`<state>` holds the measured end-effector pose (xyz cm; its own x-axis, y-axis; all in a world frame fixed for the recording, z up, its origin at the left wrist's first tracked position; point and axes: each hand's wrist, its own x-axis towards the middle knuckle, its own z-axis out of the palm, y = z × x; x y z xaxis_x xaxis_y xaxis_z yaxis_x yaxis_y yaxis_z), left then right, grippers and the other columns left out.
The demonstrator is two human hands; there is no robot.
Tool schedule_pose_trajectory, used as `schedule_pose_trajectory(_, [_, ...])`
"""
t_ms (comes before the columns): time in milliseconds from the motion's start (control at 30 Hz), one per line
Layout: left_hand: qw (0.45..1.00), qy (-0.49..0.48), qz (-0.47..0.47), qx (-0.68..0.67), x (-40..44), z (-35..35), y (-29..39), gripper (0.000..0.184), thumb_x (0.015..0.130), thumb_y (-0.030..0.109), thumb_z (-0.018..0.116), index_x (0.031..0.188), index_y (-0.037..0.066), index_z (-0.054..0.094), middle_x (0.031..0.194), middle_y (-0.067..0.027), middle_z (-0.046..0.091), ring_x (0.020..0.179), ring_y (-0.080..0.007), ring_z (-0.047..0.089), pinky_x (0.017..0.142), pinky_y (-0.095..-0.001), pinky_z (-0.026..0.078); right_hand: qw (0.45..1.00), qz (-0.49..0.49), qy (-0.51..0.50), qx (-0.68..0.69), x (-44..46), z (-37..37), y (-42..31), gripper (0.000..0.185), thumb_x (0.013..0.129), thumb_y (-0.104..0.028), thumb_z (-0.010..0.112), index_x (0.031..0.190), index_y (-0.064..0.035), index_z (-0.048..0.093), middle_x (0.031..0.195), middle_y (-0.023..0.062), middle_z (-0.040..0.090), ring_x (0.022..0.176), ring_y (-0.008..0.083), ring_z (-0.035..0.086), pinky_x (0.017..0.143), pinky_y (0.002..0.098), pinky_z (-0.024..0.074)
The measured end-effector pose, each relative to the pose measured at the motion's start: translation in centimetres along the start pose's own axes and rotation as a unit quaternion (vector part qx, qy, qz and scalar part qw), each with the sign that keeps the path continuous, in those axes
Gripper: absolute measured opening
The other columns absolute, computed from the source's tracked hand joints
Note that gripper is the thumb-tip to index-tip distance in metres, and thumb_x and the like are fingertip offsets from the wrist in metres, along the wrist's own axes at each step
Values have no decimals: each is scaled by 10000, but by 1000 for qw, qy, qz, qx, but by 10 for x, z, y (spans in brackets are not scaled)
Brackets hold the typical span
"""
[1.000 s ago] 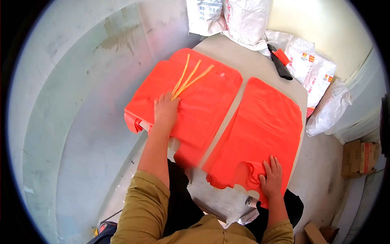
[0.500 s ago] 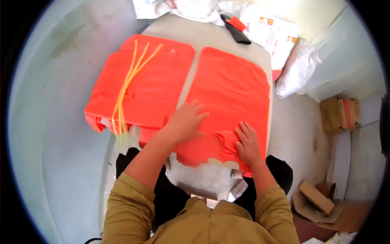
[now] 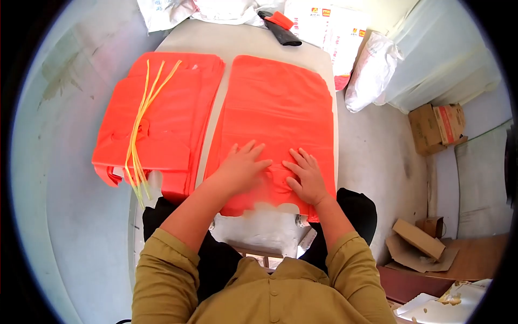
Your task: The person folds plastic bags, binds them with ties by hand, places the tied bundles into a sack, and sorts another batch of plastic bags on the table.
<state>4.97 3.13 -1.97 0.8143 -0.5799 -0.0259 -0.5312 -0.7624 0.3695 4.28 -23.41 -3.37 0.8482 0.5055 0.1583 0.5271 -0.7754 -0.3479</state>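
A stack of red plastic carrier bags [image 3: 278,102] lies flat on the table in front of me, its cut-out handle edge towards my body. My left hand [image 3: 243,170] rests on its lower left part, fingers spread, with some blur at the thumb side. On the lower right part lies my right hand [image 3: 306,178], palm down and fingers apart, beside a crumpled patch of film near the handles. To the left is a second red bag stack [image 3: 116,108]. Several yellow strips [image 3: 139,116] lie lengthwise across it and hang over its near edge.
The pale table [image 3: 216,35] has white sacks [image 3: 221,11] and a black-and-red item [image 3: 283,35] at its far end. A white bundle [image 3: 372,70] stands at the right. Cardboard boxes [image 3: 431,129] and an opened carton [image 3: 418,243] are on the right side.
The view has shifted, so both stacks appear further left. My left hand has slid rightwards over the bags, closer to my right hand. The near edge of the top bag lies flatter.
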Motion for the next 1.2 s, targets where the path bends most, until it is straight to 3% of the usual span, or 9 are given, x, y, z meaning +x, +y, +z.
schedule_pose_trajectory(167, [1000,1,7,11,5,6,-4,547,853,238,736,1375,186,583,1565,-140,364,1475,-353,282,1153,-589,306,994,55,10,99,-4,13,15,304,858,-35,560,1135,-95,671,1491,93,506,1452,349,341,1201,503,229])
schedule_pose_trajectory(267, [1000,15,21,15,4,9,-6,533,837,215,748,1347,175,598,1543,-138,390,1463,-357,303,1146,-590,317,990,67,47,112,-10,18,6,284,848,44,519,1080,-42,658,1448,140,541,1428,370,375,1193,518,250])
schedule_pose_trajectory(367, [1000,22,22,5,2,6,-4,520,829,207,753,1327,170,607,1522,-138,410,1450,-360,326,1142,-591,324,985,69,75,139,-17,21,0,336,829,81,515,1113,-38,647,1434,147,553,1414,380,395,1189,514,259])
schedule_pose_trajectory(600, [997,68,48,-9,4,9,-4,458,829,187,746,1267,121,627,1455,-131,485,1398,-354,398,1105,-513,377,970,97,64,212,-17,18,8,306,881,17,577,1169,-52,654,1447,122,543,1446,328,363,1169,430,314])
schedule_pose_trajectory(800, [985,109,83,-109,21,12,11,288,818,159,729,1086,72,669,1227,-91,622,1234,-288,536,1021,-467,432,951,148,94,253,-9,22,-1,233,907,-73,600,1114,-54,707,1378,119,598,1401,336,414,1142,428,340])
schedule_pose_trajectory(1000, [983,124,26,-135,44,23,11,114,810,124,686,860,22,687,987,-99,674,1051,-302,598,910,-438,481,932,191,90,295,1,26,1,211,941,-112,621,1115,-36,714,1374,88,595,1420,286,385,1128,392,345])
schedule_pose_trajectory(1200, [970,120,-6,-210,52,23,12,230,902,202,626,840,0,716,944,-114,691,1031,-315,603,900,-435,482,903,230,69,356,-1,22,-3,342,912,-126,675,1248,-63,665,1424,105,524,1419,268,369,1119,387,353])
